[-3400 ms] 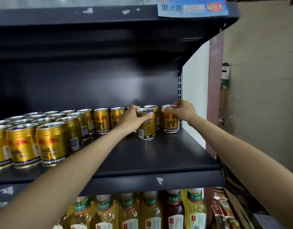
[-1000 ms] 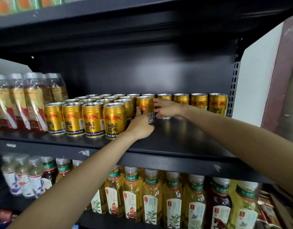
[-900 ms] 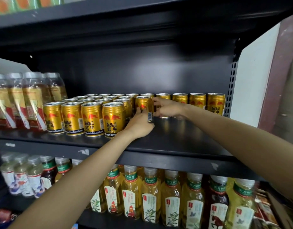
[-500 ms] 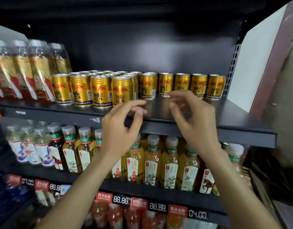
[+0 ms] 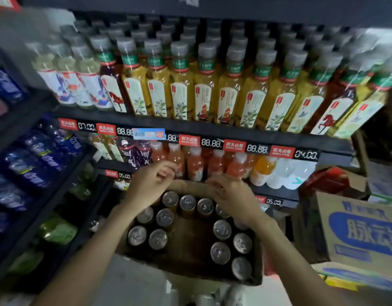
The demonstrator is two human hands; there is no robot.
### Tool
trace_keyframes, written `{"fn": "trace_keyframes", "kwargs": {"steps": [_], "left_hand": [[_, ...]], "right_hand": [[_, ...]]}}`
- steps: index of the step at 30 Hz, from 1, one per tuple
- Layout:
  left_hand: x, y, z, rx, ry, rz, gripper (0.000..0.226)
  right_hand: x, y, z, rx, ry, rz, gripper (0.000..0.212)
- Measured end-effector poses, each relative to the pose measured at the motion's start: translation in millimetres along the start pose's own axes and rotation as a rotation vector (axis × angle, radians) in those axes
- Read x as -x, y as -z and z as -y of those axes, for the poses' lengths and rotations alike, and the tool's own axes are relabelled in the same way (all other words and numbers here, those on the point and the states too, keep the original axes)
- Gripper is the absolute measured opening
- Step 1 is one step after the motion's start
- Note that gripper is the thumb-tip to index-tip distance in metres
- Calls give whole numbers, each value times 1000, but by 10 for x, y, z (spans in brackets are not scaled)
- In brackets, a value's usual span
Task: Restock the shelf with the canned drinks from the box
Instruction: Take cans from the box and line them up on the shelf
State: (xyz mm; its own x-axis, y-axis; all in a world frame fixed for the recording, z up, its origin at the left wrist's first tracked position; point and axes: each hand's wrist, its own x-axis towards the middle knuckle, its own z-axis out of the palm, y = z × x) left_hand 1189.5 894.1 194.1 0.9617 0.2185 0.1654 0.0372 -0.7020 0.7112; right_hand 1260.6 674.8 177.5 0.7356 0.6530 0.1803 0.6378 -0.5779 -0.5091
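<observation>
A low cardboard box (image 5: 190, 257) lies below me in front of the shelves, holding several gold cans (image 5: 165, 217) seen from above by their silver tops; its middle is bare. My left hand (image 5: 149, 184) hovers over the box's far left corner, fingers apart and empty. Over the far right cans my right hand (image 5: 230, 194) hangs with fingers spread, holding nothing. The shelf with the gold cans is out of view above.
Rows of yellow tea bottles (image 5: 203, 89) fill the shelf ahead, with orange juice bottles (image 5: 195, 164) one level lower. Blue bottles (image 5: 36, 164) line the rack at left. A blue-printed carton (image 5: 363, 233) stands at right beside the box.
Both hands let go of the cans on the shelf, drew back and dropped down over the box. My view tilted from the can shelf down to the lower shelves and box.
</observation>
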Motion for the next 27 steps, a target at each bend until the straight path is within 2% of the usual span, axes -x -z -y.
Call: {"fn": "trace_keyframes", "kwargs": {"steps": [4, 6, 9, 11, 16, 20, 23, 27], "left_hand": [[412, -180, 848, -122, 256, 141, 23], [543, -291, 1055, -199, 283, 187, 33], [583, -489, 1130, -360, 164, 213, 42], [486, -648, 1141, -344, 125, 245, 47], [110, -1040, 1274, -424, -12, 371, 60], [-186, -1364, 1318, -651, -85, 462, 77], [-246, -1559, 1410, -758, -85, 521, 87], [-224, -1669, 1472, -746, -88, 475, 79]], "right_hand": [[111, -669, -42, 33, -179, 170, 33], [145, -935, -72, 55, -250, 219, 34], [143, -1184, -207, 133, -381, 289, 45], [99, -1268, -343, 210, -405, 313, 51], [-128, -1371, -562, 474, -264, 292, 50], [-285, -1509, -647, 634, -223, 329, 52], [-256, -1588, -673, 581, -231, 361, 70], [-229, -1657, -688, 575, -266, 313, 73]]}}
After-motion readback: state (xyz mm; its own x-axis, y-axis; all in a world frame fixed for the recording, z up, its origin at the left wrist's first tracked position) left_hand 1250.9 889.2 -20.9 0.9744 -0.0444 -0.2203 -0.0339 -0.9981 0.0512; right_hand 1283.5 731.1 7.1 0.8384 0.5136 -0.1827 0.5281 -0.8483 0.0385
